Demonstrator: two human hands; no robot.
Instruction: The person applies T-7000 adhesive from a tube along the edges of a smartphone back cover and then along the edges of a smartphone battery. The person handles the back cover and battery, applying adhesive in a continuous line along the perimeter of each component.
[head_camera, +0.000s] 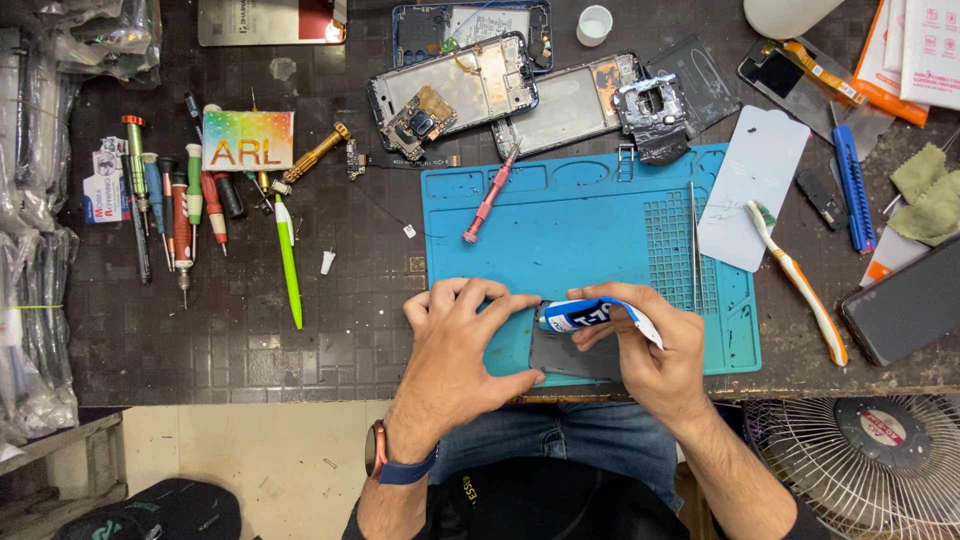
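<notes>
At six o'clock on the ribbed blue mat (590, 215), the left hand (462, 335) presses flat a smooth dark panel (570, 357) while the right hand (655, 345) grips a soft glue tube (585, 314).

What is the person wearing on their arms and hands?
Both arms are bare, with no sleeves and no gloves. The left hand has a watch on its wrist, with a reddish-brown case and a dark blue strap. The right hand wears nothing: no ring or band shows on its fingers or wrist.
</notes>
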